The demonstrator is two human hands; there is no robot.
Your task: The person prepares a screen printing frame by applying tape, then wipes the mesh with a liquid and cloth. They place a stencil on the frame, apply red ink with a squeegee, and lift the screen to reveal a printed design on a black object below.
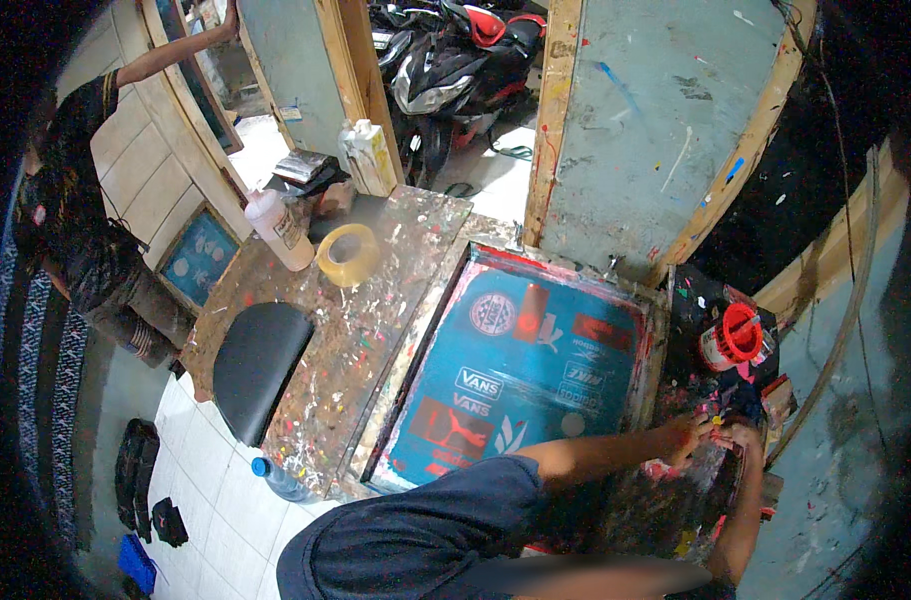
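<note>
Left hand (683, 438) and right hand (743, 438) close together at the far right, over the near end of a dark, paint-smeared surface (615, 510). Fingers of both look bent toward each other; whether they touch is unclear. State of either grip: cannot tell, too small and cluttered there, and anything between the fingers can't be made out. Left forearm crosses in front of the screen's lower right corner; right forearm comes up from the lower edge.

Nearest thing, just beyond the hands: red-rimmed tub (717, 352), tilted in view, red inside, a tool sticking out of it. Grey-blue panel wall (665, 130) behind.

Left of the hands: large framed screen (535, 372), lying flat, blue mesh with pale and red printed designs, red smears along its far edge. Frame sits beside the brown, paint-spattered bench (325, 380).

On the bench: roll of clear yellowish tape (368, 265), lying flat; squeeze bottle (280, 232) just beside it, pale contents; cream container (368, 155) at the far end. Black rounded seat (263, 370) overlaps the bench's left edge. Blue-capped bottle (280, 480) by the near corner.

Farther out: smaller blue screen (200, 255) past the bench's left edge; another person (85, 220) in dark clothes, one arm raised; motorbike (450, 80) beyond the doorway.
</note>
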